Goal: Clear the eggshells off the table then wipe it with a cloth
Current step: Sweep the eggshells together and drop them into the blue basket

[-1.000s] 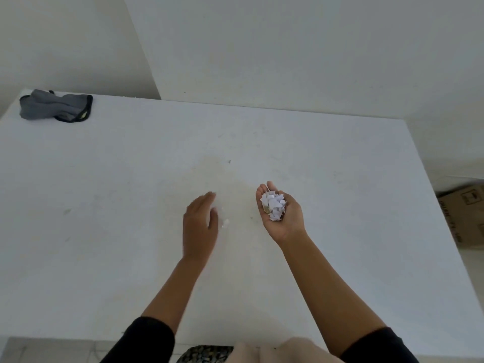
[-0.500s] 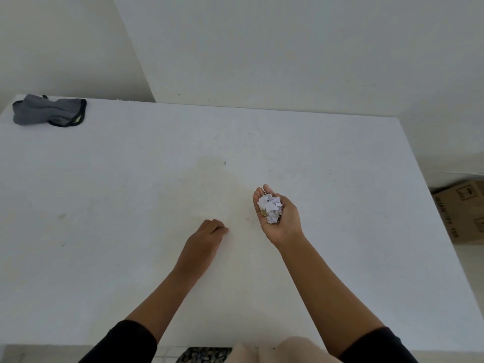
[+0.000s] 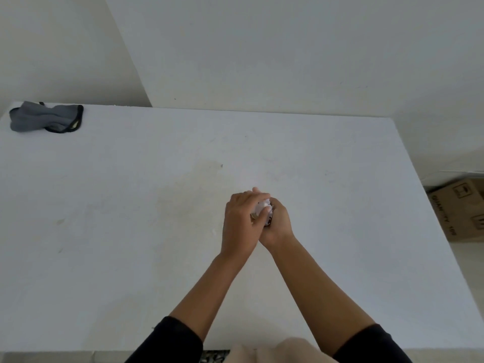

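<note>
A heap of white eggshells (image 3: 264,206) lies in the cupped palm of my right hand (image 3: 279,226), held palm up just above the white table (image 3: 117,244). My left hand (image 3: 239,224) lies across that palm from the left, its fingers curled over the heap and its thumb on the shells, hiding most of them. A crumpled grey cloth (image 3: 44,119) with a black edge sits at the far left corner of the table, far from both hands.
A faint yellowish stain (image 3: 183,197) marks the table left of my hands, with a tiny pale fleck (image 3: 214,231) beside my left wrist. A cardboard box (image 3: 461,210) stands on the floor past the right edge. White walls close off the back.
My left hand has lifted from the table, where it was curled over small bits, and moved right onto my right palm. The right hand with the eggshells has stayed put.
</note>
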`<control>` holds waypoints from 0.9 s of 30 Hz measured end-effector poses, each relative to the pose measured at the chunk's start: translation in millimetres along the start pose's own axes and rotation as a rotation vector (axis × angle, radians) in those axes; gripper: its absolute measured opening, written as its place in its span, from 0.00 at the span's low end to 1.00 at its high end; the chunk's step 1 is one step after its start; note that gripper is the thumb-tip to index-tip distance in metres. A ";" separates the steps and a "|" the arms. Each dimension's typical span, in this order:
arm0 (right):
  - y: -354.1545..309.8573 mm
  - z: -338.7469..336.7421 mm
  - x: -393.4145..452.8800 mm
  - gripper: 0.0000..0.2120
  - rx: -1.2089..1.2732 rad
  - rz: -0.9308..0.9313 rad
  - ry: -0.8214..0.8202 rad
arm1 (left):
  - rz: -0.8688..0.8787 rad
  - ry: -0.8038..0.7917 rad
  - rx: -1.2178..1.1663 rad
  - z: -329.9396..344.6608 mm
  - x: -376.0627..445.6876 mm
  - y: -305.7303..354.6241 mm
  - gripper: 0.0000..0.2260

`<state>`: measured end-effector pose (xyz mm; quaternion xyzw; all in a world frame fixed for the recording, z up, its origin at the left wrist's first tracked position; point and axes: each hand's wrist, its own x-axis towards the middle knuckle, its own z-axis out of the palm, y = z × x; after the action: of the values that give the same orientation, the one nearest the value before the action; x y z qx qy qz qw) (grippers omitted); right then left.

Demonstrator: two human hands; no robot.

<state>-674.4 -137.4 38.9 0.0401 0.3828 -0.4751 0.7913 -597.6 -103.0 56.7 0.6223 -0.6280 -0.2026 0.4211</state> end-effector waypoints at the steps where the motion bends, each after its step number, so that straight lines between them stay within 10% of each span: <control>1: 0.2 1.1 -1.6 0.10 -0.005 -0.009 -0.002 | 0.018 0.031 0.010 0.8 1.3 -1.4 0.09; 4: -1.8 3.9 -4.8 0.11 -0.002 -0.021 -0.020 | -0.037 0.144 -0.090 0.8 3.5 -7.7 0.09; 10: 3.7 18.6 -10.3 0.07 0.058 -0.020 -0.028 | -0.748 0.059 -0.803 17.4 11.6 12.6 0.14; 14: -8.8 12.7 -17.0 0.10 -0.311 -0.227 0.143 | -0.716 -0.047 -0.731 29.7 19.4 32.3 0.17; 27: -198.5 -109.2 -90.7 0.11 -0.352 -0.643 0.277 | -0.617 -0.341 -0.795 228.7 10.4 167.8 0.10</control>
<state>-915.0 -133.6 80.1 -0.1544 0.5547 -0.6160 0.5376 -877.3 -150.5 61.4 0.5288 -0.3500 -0.6376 0.4374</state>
